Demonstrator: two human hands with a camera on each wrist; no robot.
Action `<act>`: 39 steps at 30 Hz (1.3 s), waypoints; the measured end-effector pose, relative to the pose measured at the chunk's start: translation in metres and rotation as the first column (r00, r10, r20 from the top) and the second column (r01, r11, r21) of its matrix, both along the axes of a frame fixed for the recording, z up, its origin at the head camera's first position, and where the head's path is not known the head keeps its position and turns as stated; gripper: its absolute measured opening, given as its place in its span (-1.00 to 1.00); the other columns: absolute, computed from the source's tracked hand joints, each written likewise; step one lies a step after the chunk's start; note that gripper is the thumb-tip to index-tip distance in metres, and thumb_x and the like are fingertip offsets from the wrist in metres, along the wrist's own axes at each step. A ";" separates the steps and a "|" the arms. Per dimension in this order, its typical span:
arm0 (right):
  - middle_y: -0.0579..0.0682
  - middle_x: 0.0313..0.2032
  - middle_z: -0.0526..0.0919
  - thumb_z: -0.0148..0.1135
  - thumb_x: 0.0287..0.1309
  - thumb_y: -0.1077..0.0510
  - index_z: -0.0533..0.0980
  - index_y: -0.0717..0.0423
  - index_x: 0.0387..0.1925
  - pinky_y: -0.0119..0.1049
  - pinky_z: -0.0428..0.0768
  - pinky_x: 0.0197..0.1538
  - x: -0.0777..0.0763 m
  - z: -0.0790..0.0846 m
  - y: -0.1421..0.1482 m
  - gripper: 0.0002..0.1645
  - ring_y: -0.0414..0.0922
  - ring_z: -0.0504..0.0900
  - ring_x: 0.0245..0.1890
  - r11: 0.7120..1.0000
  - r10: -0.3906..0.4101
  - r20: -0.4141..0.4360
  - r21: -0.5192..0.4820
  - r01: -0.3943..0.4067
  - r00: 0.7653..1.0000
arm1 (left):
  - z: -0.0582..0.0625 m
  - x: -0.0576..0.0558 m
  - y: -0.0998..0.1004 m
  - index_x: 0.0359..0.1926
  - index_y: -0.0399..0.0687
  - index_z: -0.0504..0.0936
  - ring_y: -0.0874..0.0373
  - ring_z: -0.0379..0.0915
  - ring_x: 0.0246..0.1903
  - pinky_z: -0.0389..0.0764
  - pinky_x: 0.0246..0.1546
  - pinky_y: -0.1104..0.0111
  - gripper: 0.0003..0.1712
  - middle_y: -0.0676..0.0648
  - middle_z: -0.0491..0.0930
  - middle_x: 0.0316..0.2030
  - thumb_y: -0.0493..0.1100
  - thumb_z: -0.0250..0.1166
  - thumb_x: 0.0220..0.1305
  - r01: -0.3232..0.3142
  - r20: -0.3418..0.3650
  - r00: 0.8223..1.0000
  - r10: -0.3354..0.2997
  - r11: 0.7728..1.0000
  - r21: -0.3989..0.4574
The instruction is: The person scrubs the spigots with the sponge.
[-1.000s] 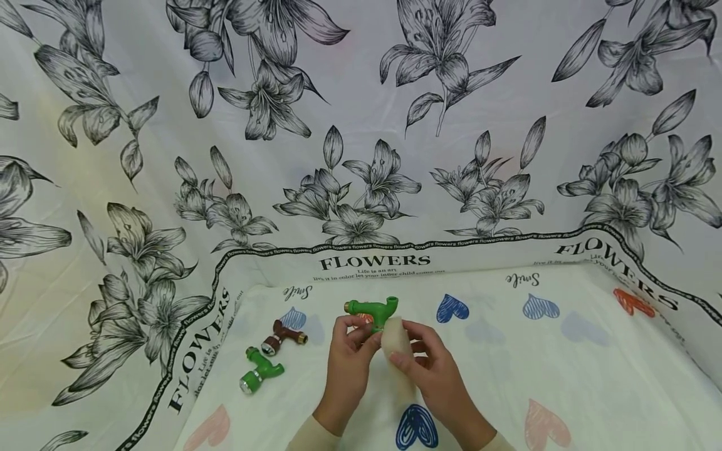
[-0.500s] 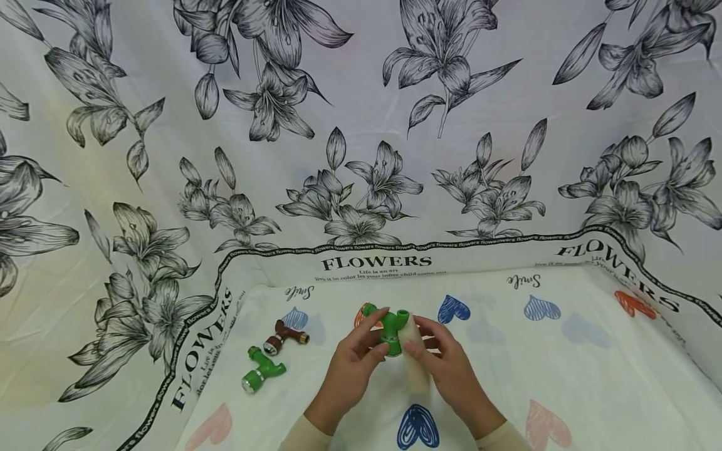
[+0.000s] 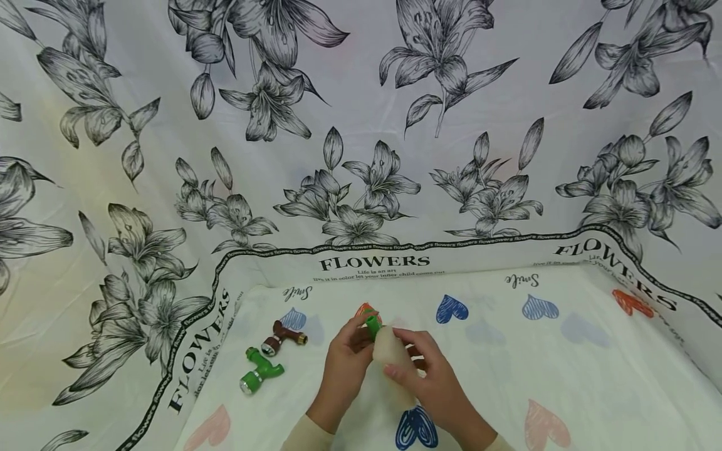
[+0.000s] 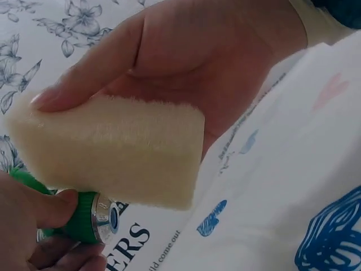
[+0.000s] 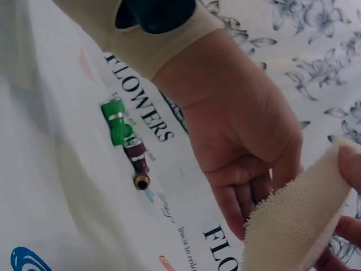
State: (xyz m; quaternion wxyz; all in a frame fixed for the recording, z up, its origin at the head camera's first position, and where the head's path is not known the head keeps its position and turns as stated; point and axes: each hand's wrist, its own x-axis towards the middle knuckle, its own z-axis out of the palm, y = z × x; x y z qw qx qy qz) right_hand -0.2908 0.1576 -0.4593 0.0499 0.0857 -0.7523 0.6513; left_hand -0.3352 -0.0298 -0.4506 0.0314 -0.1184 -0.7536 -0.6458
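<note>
My left hand holds a green plastic tap; only its open end shows past the fingers in the head view. The left wrist view shows the thumb and fingers pinching the tap beside its silver-ringed green end. My right hand grips a thick cream block, fuzzy like a sponge, with the thumb along its near side. The block is against the tap in the head view and hides much of it. In the right wrist view, the block's rough face covers the left fingertips and the tap.
A second green tap and a dark red tap with a brass end lie on the heart-printed white cloth, left of the hands. A flower-printed curtain rises behind and at the left.
The green tap has been turned about in the left fingers, from lying sideways to its open end facing the head camera. The block tilted away, then back over the tap. The other taps stayed put.
</note>
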 end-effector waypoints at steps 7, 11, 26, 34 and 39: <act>-0.06 0.20 0.52 0.53 0.40 0.05 0.49 -0.14 0.48 -0.16 0.64 0.17 0.003 0.006 -0.008 -0.30 0.09 0.55 0.13 0.994 -0.092 -0.084 -0.074 0.086 0.992 | 0.005 0.001 0.008 0.33 -0.20 0.55 -0.12 0.73 0.09 0.74 0.07 0.28 -0.42 -0.35 0.69 0.17 -0.47 0.49 0.35 -0.064 0.101 0.994 0.039 0.962 0.264; -0.06 0.25 0.50 0.51 0.42 0.10 0.44 -0.15 0.50 -0.19 0.64 0.21 0.002 0.008 -0.012 -0.28 0.06 0.53 0.16 0.988 -0.124 -0.136 -0.110 0.109 0.983 | 0.007 0.004 0.013 0.35 -0.21 0.49 -0.11 0.72 0.11 0.75 0.10 0.19 -0.38 -0.36 0.69 0.17 -0.48 0.49 0.34 -0.110 0.205 0.978 0.023 0.899 0.425; 0.07 0.27 0.51 0.34 0.57 -0.08 0.39 -0.01 0.54 -0.30 0.68 0.13 -0.014 -0.001 -0.001 -0.33 0.08 0.56 0.18 0.965 -0.149 0.021 -0.214 0.150 0.989 | 0.011 0.009 0.012 0.30 -0.15 0.41 -0.16 0.72 0.11 0.66 0.19 0.03 -0.51 -0.41 0.54 0.31 -0.50 0.31 0.49 0.019 0.207 0.950 -0.232 0.706 0.708; 0.07 0.29 0.47 0.34 0.55 -0.18 0.38 -0.08 0.50 -0.25 0.64 0.19 -0.006 0.007 -0.008 -0.32 0.08 0.54 0.21 0.957 -0.098 0.133 -0.258 0.130 0.986 | 0.011 0.008 0.017 0.35 -0.20 0.37 -0.16 0.66 0.19 0.67 0.17 0.02 -0.42 -0.39 0.52 0.34 -0.47 0.40 0.44 -0.053 0.199 0.974 -0.106 0.752 0.657; 0.03 0.28 0.46 0.47 0.46 -0.08 0.37 -0.11 0.48 -0.27 0.66 0.20 -0.001 0.011 -0.012 -0.29 0.07 0.50 0.22 0.965 -0.133 0.058 -0.220 0.143 0.989 | 0.009 0.008 0.019 0.36 -0.20 0.38 -0.14 0.64 0.22 0.71 0.16 0.07 -0.39 -0.32 0.51 0.39 -0.46 0.43 0.42 -0.120 0.222 0.975 -0.017 0.798 0.590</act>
